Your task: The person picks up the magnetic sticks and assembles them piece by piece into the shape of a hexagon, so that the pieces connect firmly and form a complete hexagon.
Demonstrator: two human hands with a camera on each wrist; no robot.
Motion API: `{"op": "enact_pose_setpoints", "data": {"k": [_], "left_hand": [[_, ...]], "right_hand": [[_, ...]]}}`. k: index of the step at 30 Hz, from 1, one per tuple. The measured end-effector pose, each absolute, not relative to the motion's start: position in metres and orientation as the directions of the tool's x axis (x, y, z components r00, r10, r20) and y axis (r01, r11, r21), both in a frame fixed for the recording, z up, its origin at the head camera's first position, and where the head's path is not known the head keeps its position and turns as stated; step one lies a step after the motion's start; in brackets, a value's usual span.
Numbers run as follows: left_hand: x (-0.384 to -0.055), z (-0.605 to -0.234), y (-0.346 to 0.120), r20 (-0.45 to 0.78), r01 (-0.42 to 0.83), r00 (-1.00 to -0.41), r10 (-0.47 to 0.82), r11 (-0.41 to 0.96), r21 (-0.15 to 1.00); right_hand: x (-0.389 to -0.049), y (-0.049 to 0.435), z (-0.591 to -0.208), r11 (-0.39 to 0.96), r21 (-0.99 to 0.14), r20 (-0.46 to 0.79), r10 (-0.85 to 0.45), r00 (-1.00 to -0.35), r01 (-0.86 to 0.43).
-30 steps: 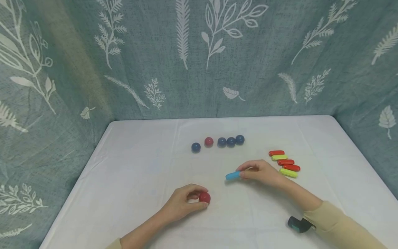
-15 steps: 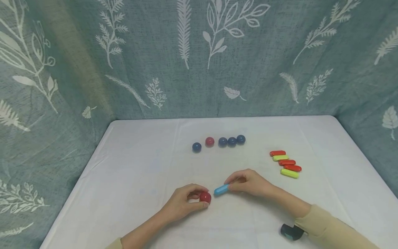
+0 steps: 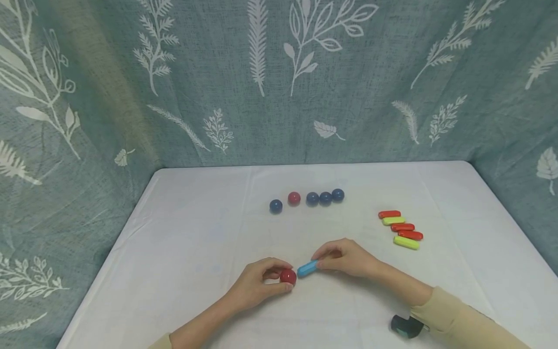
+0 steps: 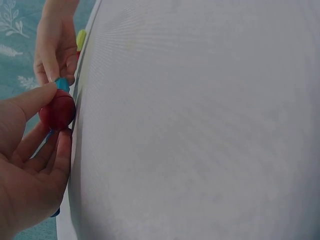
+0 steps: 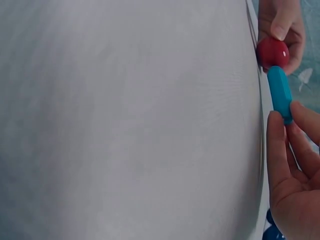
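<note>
Two pieces meet or nearly meet at lower centre: the left grip (image 3: 253,285) pinches a red ball (image 3: 288,277), while the right grip (image 3: 349,258) has brought its pinched blue stick (image 3: 307,269) down-left beside it, apparently making this pair the work's focus.

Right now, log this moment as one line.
left hand: holds red ball; right hand: pinches blue stick, tip beside ball, contact unclear; beyond: five more balls; right: five red or yellow sticks
</note>
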State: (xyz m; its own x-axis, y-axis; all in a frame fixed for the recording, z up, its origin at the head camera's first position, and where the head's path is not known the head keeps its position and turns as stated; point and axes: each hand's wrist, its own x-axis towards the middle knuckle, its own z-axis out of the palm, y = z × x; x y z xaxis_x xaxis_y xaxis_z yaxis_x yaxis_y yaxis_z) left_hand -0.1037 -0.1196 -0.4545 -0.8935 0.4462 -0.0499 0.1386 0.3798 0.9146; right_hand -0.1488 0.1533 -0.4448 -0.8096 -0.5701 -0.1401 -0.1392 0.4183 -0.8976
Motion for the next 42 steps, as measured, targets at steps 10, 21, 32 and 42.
{"op": "enact_pose_setpoints", "data": {"k": [10,21,32,42], "left_hand": [[-0.103,-0.454,-0.119,-0.053,0.126,-0.895,0.443,0.364,0.923],[-0.102,-0.452,-0.118,-0.024,0.140,-0.897,0.442,0.334,0.932],[-0.105,-0.456,-0.119,-0.047,0.114,-0.898,0.437,0.336,0.935],[-0.106,-0.456,-0.119,-0.068,0.085,-0.897,0.436,0.321,0.943]], "right_hand": [[-0.148,0.150,-0.448,0.429,-0.888,-0.133,-0.583,-0.801,-0.164],[-0.155,0.154,-0.447,0.417,-0.896,-0.135,-0.576,-0.806,-0.148],[-0.205,0.186,-0.431,0.520,-0.850,-0.035,-0.207,-0.978,-0.080],[-0.236,0.198,-0.435,0.539,-0.841,-0.017,-0.099,-0.995,-0.039]]}}
